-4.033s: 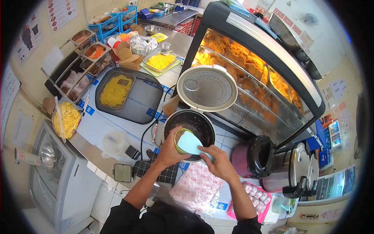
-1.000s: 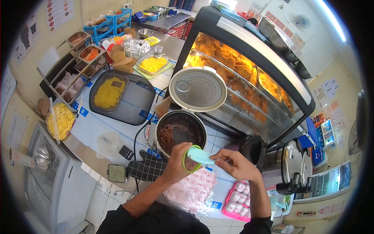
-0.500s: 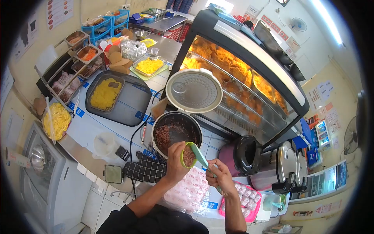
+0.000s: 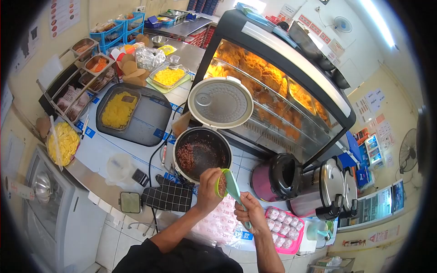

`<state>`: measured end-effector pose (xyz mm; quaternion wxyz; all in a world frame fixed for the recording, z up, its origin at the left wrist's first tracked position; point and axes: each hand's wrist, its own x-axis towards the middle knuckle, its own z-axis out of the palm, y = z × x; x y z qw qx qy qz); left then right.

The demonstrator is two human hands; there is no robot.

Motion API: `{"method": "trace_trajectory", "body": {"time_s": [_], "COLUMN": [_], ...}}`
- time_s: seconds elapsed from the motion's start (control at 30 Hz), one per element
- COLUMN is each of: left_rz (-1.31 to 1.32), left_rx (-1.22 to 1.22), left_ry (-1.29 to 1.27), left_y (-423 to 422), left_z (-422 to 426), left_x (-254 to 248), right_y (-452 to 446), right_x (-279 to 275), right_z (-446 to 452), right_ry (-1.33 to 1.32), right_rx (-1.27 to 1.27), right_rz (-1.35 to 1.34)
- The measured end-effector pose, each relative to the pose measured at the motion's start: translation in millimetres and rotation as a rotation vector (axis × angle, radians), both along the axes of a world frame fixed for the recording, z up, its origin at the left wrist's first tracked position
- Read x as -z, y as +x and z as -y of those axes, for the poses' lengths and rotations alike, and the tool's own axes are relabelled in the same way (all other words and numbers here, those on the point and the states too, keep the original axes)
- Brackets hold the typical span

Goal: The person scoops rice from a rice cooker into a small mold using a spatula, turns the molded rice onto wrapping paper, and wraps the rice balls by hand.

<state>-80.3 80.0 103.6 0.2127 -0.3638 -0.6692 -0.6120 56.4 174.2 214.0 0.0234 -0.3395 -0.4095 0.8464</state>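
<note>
Your left hand [image 4: 210, 189] is wrapped around the small green cup [image 4: 225, 171], fingers curled about its wall, and the mouth is tilted toward your right, which seems to leave the opening clear for the paddle [image 4: 233, 187]. Your right hand [image 4: 251, 212] is closed on the paddle's handle, its tail poking out below your fist; that grip likely lets you steer the flat blade, which lies at the cup's rim, though whether it presses on the rice [image 4: 222, 185] inside you cannot tell from here. You have both hands at the near edge of the cooker pot [image 4: 217, 157], probably so that loose grains drop back into it and the reach stays short. Its lid [image 4: 221, 103] stands raised on the far side, out of your way, and the dark rice in the pot lies mostly to the left, with the bottom showing beside it. The printed wrappers [image 4: 219, 224] lie below your wrists, close to you, and the pink tray [image 4: 288, 250] of wrapped balls [image 4: 282, 227] sits to your right, both apparently set within easy reach.
</note>
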Motion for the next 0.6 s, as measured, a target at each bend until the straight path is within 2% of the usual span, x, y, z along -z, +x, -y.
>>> {"method": "trace_trajectory", "body": {"time_s": [0.07, 0.1, 0.13, 0.17, 0.2, 0.23, 0.27, 0.3, 0.37, 0.43, 0.5, 0.6], "left_rz": [0.044, 0.144, 0.246, 0.248, 0.406, 0.565, 0.618, 0.625, 0.663, 0.702, 0.63, 0.651], "left_rx": [0.04, 0.144, 0.246, 0.24, 0.415, 0.594, 0.712, 0.719, 0.951, 1.028, 1.223, 1.3], "left_ry": [-0.008, -0.035, -0.06, -0.063, -0.07, -0.077, -0.084, -0.091, -0.193, -0.218, -0.292, -0.299], "left_y": [-3, -6, -9, -11, -12, -13, -16, -19, -26, -29, -34, -37], "left_z": [6, 12, 17, 21, 26, 31, 32, 36, 42, 44, 43, 42], "left_x": [-4, -12, -15, -14, -11, -8, 2, 3, 0, -5, -13, -19], "right_y": [7, 11, 14, 18, 21, 23, 26, 29, 31, 37, 37, 35], "right_x": [-6, -12, -19, -24, -28, -32, -36, -41, -54, -58, -63, -78], "right_z": [-9, -9, -8, -7, -7, -8, -9, -9, -14, -23, -23, -20], "right_ry": [0.017, 0.014, 0.148, 0.282, 0.277, 0.72, 1.161, 1.603, 1.641, 1.724, 1.763, 1.82], "right_rx": [-0.018, -0.022, -0.071, -0.118, -0.119, -0.219, -0.316, -0.413, -0.45, -0.729, -0.75, -0.821], "right_rz": [-0.026, -0.025, 0.002, 0.028, 0.03, -0.007, -0.041, -0.074, -0.022, 0.03, 0.0, -0.145]}}
